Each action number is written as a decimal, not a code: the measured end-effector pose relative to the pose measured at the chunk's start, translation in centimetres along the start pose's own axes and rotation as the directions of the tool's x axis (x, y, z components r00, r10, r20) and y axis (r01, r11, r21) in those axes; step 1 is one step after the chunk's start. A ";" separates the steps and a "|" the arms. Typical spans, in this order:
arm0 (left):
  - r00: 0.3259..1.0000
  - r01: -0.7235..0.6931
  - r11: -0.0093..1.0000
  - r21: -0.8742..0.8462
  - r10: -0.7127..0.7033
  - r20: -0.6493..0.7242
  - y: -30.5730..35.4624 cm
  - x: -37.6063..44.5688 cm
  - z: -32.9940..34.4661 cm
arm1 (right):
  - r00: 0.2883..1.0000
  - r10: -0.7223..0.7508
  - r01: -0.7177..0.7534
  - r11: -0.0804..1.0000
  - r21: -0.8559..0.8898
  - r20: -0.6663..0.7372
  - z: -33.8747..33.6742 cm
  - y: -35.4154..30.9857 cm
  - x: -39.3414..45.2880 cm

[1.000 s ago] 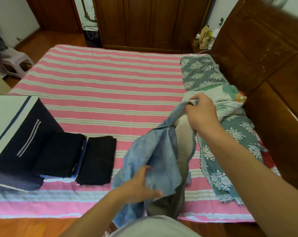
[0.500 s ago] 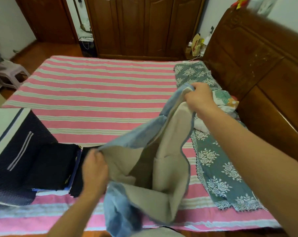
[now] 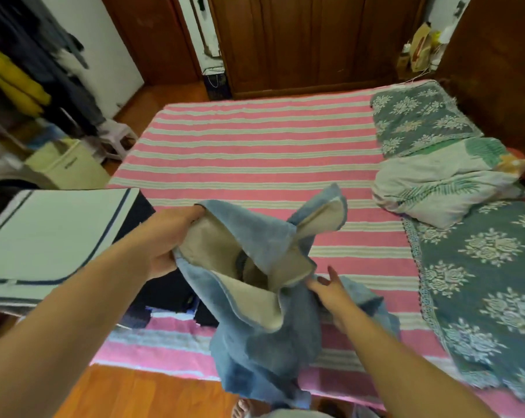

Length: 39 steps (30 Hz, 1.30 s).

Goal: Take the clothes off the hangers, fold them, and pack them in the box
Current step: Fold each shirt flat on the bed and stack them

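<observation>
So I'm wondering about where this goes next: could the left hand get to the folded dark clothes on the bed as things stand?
Probably not yet. The left hand grips the blue garment, which hangs in front of the folded dark clothes. They lie just under that hand, so it would have to let go first.

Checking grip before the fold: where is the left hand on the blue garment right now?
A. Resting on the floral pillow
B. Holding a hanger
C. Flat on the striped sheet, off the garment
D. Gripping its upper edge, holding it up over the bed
D: the left hand curls round the upper edge of the blue garment, which hangs from it above the striped sheet.
</observation>
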<state>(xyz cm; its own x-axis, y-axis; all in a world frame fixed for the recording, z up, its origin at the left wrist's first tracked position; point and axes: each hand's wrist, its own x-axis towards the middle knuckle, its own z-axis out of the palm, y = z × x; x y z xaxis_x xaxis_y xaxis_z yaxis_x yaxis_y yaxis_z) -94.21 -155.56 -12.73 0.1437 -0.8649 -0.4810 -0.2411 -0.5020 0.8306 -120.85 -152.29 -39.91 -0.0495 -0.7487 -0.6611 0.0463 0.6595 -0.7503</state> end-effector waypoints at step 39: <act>0.859 0.486 0.859 0.159 -0.437 -0.266 -35.7 18.9 -7.5 | 0.998 0.066 -0.020 0.585 -0.811 0.023 9.9 2.3 13.7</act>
<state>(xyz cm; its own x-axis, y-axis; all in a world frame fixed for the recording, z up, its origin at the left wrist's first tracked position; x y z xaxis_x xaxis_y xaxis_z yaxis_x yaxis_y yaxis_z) -75.72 -153.96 -49.37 0.4838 -0.5229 -0.7018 -0.2903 -0.8524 0.4349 -111.56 -161.68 -50.63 -0.0235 -0.7050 -0.7089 -0.7807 0.4558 -0.4275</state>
